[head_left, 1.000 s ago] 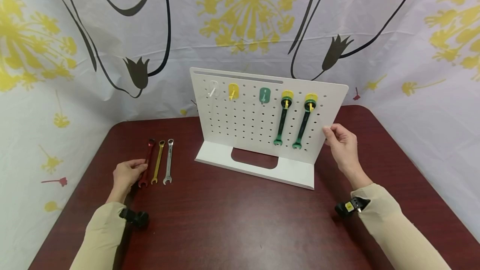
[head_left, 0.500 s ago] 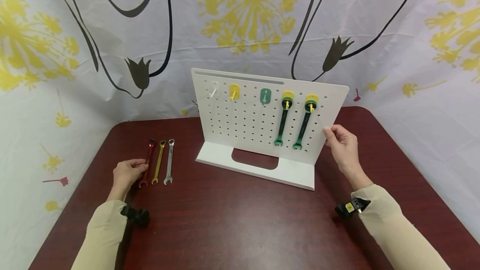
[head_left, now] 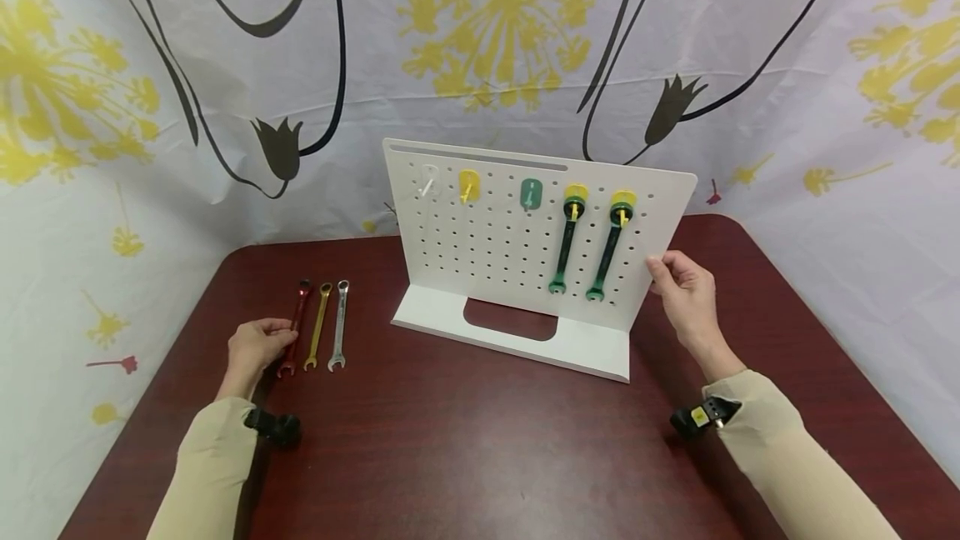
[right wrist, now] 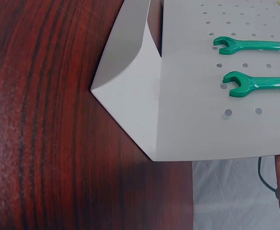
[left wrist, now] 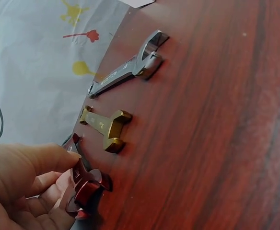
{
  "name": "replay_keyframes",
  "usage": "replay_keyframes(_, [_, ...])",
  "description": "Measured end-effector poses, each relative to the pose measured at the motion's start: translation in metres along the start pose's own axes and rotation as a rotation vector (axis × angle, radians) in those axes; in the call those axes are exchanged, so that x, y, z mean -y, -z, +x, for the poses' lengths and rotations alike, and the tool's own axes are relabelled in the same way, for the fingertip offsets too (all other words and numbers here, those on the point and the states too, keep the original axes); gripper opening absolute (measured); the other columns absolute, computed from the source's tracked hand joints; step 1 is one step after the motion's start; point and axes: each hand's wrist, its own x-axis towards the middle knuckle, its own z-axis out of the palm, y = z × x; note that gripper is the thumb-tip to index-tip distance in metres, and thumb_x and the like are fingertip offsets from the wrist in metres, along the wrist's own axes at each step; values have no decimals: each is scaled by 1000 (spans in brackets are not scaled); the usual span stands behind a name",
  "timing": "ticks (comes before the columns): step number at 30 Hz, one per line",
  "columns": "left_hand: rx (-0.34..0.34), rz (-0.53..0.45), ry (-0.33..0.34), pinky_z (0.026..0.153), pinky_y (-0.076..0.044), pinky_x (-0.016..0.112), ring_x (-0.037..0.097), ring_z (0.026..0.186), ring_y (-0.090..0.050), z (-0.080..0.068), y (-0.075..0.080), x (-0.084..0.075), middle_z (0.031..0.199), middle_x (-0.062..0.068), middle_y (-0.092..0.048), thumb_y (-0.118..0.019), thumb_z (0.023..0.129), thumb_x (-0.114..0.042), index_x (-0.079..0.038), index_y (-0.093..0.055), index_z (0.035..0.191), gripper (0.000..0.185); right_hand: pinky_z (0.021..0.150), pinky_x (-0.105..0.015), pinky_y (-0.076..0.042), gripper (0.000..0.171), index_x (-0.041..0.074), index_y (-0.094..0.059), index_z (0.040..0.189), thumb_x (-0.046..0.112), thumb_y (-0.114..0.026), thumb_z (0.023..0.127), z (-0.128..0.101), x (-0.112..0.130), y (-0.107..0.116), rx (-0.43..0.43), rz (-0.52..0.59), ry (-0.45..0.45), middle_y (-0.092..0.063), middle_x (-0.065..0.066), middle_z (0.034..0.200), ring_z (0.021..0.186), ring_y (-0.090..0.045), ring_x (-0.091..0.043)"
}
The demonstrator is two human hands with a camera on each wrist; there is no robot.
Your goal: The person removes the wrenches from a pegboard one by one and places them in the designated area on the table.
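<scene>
The person stands before a dark red tabletop [head_left: 465,440] with a white pegboard [head_left: 495,248] upright in the middle. Two green wrenches [head_left: 564,244] already hang on yellow hooks at the board's right part; three hooks further left carry nothing. The right hand [head_left: 686,294] holds the right edge of the board, fingers curled on it, so the board is kept steady.

On the left three wrenches lie side by side, apart from each other: a red wrench [head_left: 294,327], a gold wrench [head_left: 317,325] and a silver wrench [head_left: 337,323]. The left hand [head_left: 255,347] is at the red one. In the left wrist view its fingertips [left wrist: 58,158] close around the open end of the red wrench [left wrist: 85,184], which lies flat on the wood; this grip is narrow and pinches the tool.

I judge the step in hand is picking up the red wrench. The next move calls for lifting it clean from the tabletop, carrying it to a free hook and putting its ring end over the peg.
</scene>
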Motion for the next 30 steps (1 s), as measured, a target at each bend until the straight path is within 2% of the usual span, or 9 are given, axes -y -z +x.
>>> replay_keyframes(4, [-17, 15, 0, 79, -47, 43, 15, 73, -60, -2, -3, 0, 85, 12, -72, -67, 85, -21, 4, -68, 104, 31, 60, -13, -51, 24, -7, -59, 88, 16, -58, 93, 0, 0, 0, 0, -1, -6, -57, 13, 70, 60, -50, -8])
replay_keyframes(8, [-49, 32, -3, 81, -46, 46, 28, 86, -62, -2, -5, 1, 87, 14, -72, -67, 85, -21, 3, -68, 104, 31, 59, -13, -50, 23, -6, -59, 88, 16, -58, 93, -1, 0, 0, -1, 3, 0, -56, 12, 69, 59, -50, -7])
replay_keyframes(11, [-70, 38, -14, 84, -45, 48, 33, 92, -61, -2, -6, 1, 89, 15, -72, -67, 85, -21, 3, -68, 105, 31, 59, -13, -50, 22, -6, -59, 88, 16, -58, 93, -1, -1, 0, -6, 5, 4, -56, 12, 68, 58, -49, -6])
replay_keyframes(15, [-84, 35, -21, 82, -46, 47, 34, 91, -62, -4, -7, 0, 91, 17, -71, -67, 85, -20, 3, -68, 105, 31, 59, -13, -50, 22, -6, -60, 89, 16, -59, 93, -1, 0, 0, -6, 1, 2, -56, 12, 68, 58, -49, -8])
replay_keyframes(22, [-84, 35, -5, 74, -47, 43, 31, 88, -62, -4, -8, 0, 93, 17, -71, -67, 85, -20, 2, -68, 107, 31, 60, -11, -50, 20, -9, -60, 90, 11, -58, 93, 0, 1, 1, -4, 15, -12, -58, 14, 70, 59, -50, -1])
replay_keyframes(26, [-85, 47, -8, 70, -47, 41, 31, 88, -61, -4, -8, 0, 93, 17, -71, -67, 85, -20, 2, -68, 107, 31, 60, -10, -49, 18, -12, -59, 90, 6, -57, 93, -4, 15, 1, 3, 34, -18, -57, 11, 68, 58, -49, -2])
replay_keyframes(30, [-90, 55, -12, 72, -46, 44, 33, 89, -59, -6, -7, -1, 92, 18, -71, -66, 85, -20, 3, -68, 106, 31, 59, -11, -49, 20, -11, -58, 89, 9, -57, 93, -4, 14, 0, 3, 31, -7, -54, 8, 65, 57, -46, -2])
